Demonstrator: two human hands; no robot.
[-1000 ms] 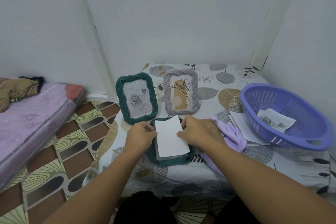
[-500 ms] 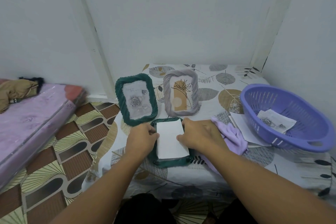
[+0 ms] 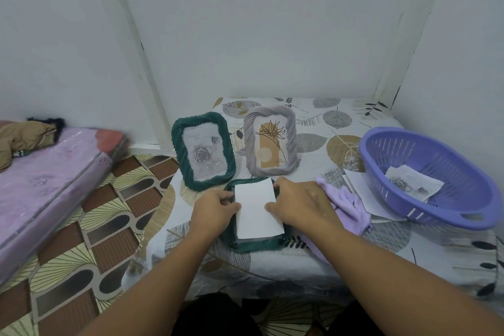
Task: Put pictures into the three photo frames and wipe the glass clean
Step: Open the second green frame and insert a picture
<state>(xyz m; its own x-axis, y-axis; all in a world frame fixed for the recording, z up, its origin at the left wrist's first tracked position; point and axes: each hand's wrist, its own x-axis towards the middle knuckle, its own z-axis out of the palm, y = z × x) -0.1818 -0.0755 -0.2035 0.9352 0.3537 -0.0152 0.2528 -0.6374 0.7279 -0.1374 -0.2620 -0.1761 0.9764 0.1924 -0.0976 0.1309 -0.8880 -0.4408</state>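
Note:
A dark green frame (image 3: pixel 253 243) lies face down on the leaf-print table. A white picture (image 3: pixel 257 207), blank side up, rests on its back. My left hand (image 3: pixel 215 209) pinches the picture's left edge and my right hand (image 3: pixel 297 206) pinches its right edge. Behind them stand two filled frames: a green frame (image 3: pixel 203 150) with a rose picture and a grey frame (image 3: pixel 270 140) with a plant drawing. A lilac cloth (image 3: pixel 347 206) lies just right of my right hand, partly under my wrist.
A purple basket (image 3: pixel 436 207) at the right holds a rose picture (image 3: pixel 414 183); white sheets (image 3: pixel 360 185) lie under its left rim. The tablecloth (image 3: pixel 341 117) reaches the white walls behind. At the left are a patterned floor mat (image 3: pixel 90 240) and a pink mattress (image 3: pixel 41 185).
The picture has slid a little up the frame's back, and both hands have closed in on its side edges.

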